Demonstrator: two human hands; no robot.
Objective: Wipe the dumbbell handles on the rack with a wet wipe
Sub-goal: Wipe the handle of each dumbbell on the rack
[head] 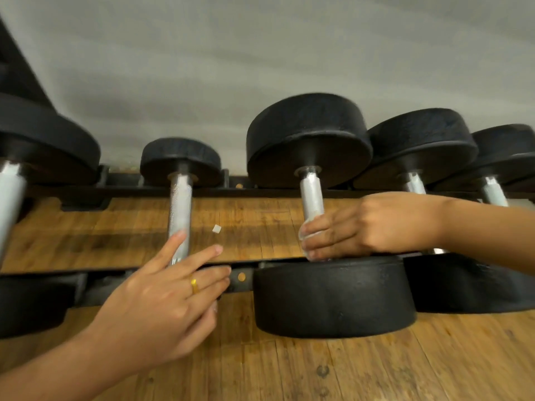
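The right hand comes in from the right and its grip is wrapped round the lower end of the dumbbell handle of the big middle dumbbell. The fingers are curled about the steel with the wet wipe bunched under them. Only a pale crumpled edge of the wipe shows beside the fingertips, just above the dumbbell's near black head. That dumbbell lies across the rack, with its far head resting on the back rail by the grey wall. The left hand reaches up from the lower left with a loose, wide grip that holds nothing. Its fingers are straight and spread, and there is a gold ring on one of them. Its index fingertip lies over the lower part of the smaller dumbbell's knurled handle, though whether it presses on the metal cannot be told. Its other fingers point toward the front rail, near an orange dot on it. Two more dumbbells sit on the rack to the right of the held one, partly behind the right forearm, and a larger one is at the far left edge. A small white scrap lies on the wooden floor, seen between the rails. The picture is somewhat blurred at its left edge.
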